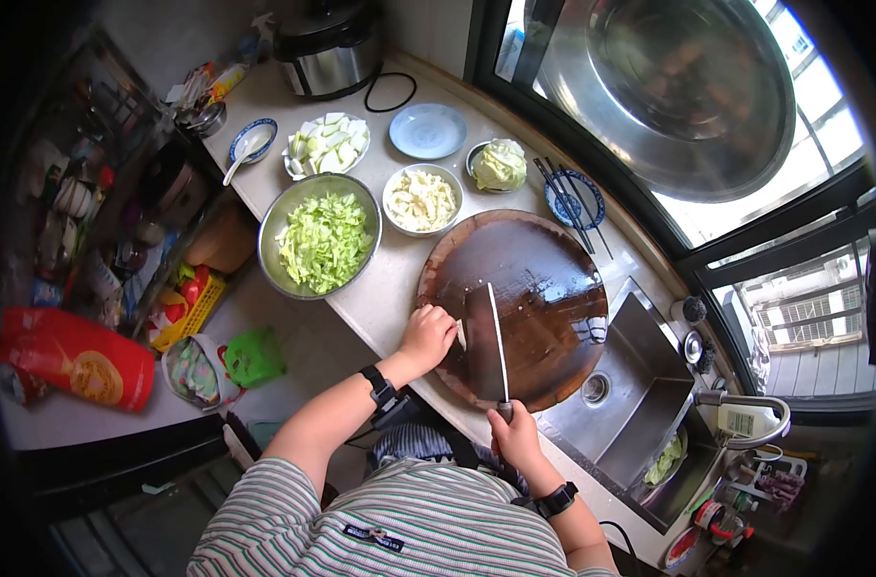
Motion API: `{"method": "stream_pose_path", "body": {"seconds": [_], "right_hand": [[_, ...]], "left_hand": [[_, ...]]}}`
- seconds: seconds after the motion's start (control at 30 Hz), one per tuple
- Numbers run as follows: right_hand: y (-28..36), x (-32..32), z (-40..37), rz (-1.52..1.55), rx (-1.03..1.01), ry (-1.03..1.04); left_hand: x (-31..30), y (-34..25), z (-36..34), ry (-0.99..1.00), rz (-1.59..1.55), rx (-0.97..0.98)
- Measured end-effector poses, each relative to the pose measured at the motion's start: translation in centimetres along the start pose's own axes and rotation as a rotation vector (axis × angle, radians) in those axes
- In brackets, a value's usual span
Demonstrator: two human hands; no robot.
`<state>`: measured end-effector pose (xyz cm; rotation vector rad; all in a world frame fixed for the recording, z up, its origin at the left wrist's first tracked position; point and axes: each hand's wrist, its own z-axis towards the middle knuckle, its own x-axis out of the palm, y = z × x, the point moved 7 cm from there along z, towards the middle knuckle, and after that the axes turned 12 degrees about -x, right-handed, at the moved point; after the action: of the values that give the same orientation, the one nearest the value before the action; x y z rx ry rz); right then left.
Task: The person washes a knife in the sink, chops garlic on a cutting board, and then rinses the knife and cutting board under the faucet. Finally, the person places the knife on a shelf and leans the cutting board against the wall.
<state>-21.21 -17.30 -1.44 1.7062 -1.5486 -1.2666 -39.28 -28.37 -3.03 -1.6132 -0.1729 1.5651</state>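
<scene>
My right hand [519, 439] is wrapped around the handle of a cleaver [485, 338], whose broad blade extends over a round wooden chopping board [572, 274]. The board's dark surface looks wet, with a few tiny pale bits on it. At the board's left edge, my left hand [428, 337] has its fingers curled in, close to the blade. A small pale spot shows by its fingertips, too small to name. Left of the board stand a steel bowl of chopped green leaves [320, 242] and a white bowl of pale chopped pieces [422, 200].
Behind the board are a cabbage [499, 165], a blue plate [428, 131], chopsticks [565, 207] across a small patterned dish, and a plate of white-green slices [328, 144]. A sink [640, 394] with a faucet [760, 418] lies right. An electric cooker [328, 56] stands far back.
</scene>
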Motion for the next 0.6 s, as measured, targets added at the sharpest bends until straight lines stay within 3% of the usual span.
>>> {"method": "stream_pose_path", "body": {"seconds": [0.17,0.27,0.3,0.37,0.5,0.6], "right_hand": [[2.0,-2.9,-1.0,0.278,-0.077,-0.151],[2.8,-4.4,-1.2,0.266,-0.118,-0.177],[2.9,-4.6,-1.2,0.267,-0.124,-0.178],[2.7,-5.1,-1.3,0.282,-0.101,-0.224],[2.5,-5.4,-1.5,0.289,-0.086,-0.258],[2.0,-5.4,-1.6,0.302,-0.066,-0.261]], "left_hand": [[-1.4,-0.1,1.4,0.063,0.018,-0.009],[-0.4,-3.4,2.0,0.275,0.148,0.353],[-0.3,-3.7,2.3,0.271,0.15,0.356],[2.0,-5.0,1.4,0.496,0.425,0.561],[3.8,-4.6,1.5,0.725,0.607,0.52],[3.8,-3.9,1.7,0.719,0.487,0.503]]}}
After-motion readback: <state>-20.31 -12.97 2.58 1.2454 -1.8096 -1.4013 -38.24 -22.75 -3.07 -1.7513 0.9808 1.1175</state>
